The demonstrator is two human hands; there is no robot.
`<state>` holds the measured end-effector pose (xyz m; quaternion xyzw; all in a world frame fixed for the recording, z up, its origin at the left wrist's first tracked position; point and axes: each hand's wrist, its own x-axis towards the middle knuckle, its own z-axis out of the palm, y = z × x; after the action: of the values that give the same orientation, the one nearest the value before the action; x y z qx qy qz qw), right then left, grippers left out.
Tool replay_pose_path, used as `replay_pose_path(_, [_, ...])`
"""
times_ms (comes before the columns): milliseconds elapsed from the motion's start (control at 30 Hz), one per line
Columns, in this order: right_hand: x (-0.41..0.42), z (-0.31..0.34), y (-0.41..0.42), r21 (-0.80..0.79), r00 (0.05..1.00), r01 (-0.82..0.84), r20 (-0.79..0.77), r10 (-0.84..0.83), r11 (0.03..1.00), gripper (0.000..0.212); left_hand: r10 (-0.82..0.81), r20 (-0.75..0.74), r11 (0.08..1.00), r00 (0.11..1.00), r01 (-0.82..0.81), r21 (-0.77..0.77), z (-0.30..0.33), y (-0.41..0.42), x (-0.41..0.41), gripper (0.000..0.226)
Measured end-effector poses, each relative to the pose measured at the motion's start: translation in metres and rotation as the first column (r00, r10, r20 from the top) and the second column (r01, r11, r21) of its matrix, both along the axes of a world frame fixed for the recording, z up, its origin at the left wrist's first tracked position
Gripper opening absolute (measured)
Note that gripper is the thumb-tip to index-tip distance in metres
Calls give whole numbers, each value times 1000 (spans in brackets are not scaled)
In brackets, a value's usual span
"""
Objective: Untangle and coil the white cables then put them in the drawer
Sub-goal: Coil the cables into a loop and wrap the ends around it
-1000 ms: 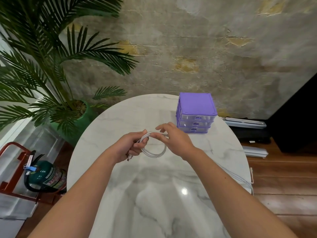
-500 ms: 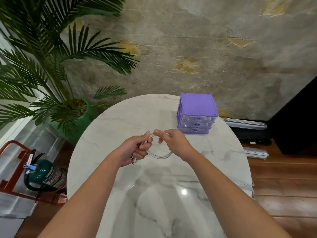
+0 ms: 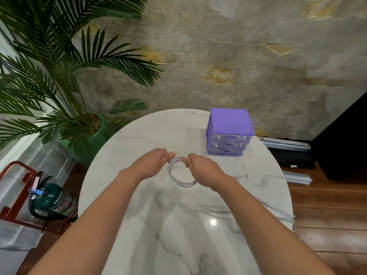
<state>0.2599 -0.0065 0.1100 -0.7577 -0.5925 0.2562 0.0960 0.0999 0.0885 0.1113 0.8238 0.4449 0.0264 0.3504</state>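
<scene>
One coil [image 3: 179, 173] nearly finished, held up over the middle of the marble table [image 3: 139, 225], between both hands. Left hand [image 3: 153, 163] closed, pinching the top of the ring at its left side; right hand [image 3: 202, 168] closed too, thumb and forefinger nipping the same top edge just beside it, the lower curve passing under the right palm. Loops lying neatly together, no snarl visible in them; loose ends not made out, possibly tucked inside a fist. More white cable [image 3: 278, 212] trailing over the right rim of the table, behind the right forearm, apparently uncoiled, though whether joined to the ring or a separate lead could not be told. Farther back, toward the right, purple drawer unit [image 3: 230, 132] standing on the table, well apart from the hands, all three drawers shut. Judged about midway: untangling of this piece seemingly done, coiling close to done; left to do, opening a drawer, dropping the coil in, then dealing with the trailing cable at the edge.
</scene>
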Motion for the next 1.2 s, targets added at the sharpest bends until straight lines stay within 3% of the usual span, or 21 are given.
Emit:
replay_pose_path(67, [-3, -3, -1, -6, 997, -36, 71, 37, 999, 46, -5, -103, 997, 995, 12, 72, 1, 8, -2, 44])
replay_pose_path(233, [-4, -5, 1, 23, 992, -4, 126, 1, 1000, 45, -56, -216, 998, 975, 63, 26, 6, 10, 3, 48])
replay_pose_path(300, [-2, -4, 2, 45, 989, 13, 146, -19, 999, 45, -77, -272, 997, 959, 70, -36, 9, 9, 6, 48])
replay_pose_path(467, [-2, 0, 2, 66, 986, 46, 155, -55, 997, 45, -67, -212, 950, 975, -2, -311, 30, 14, 2, 39])
replay_pose_path(533, [-3, 1, 2, 74, 985, 53, 162, -65, 996, 45, -4, -150, 887, 989, -66, -456, 34, 18, -5, 33])
replay_pose_path(667, [-2, 2, 2, 90, 982, 92, 159, -106, 992, 44, 279, 35, 664, 960, -167, -729, 35, 15, -5, 21])
replay_pose_path(900, [-3, 0, 4, 63, 981, 175, 69, -179, 983, 44, 588, 182, 558, 788, -233, -797, 27, -1, 9, 14])
replay_pose_path(1033, [-1, 1, 6, 80, 976, 216, -2, -216, 973, 41, 647, 275, 623, 711, -285, -728, 16, -14, 21, 11])
replay_pose_path(1200, [2, 2, 6, 104, 962, 269, -72, -262, 958, 46, 541, 383, 816, 749, -356, -456, -2, -30, 30, 13])
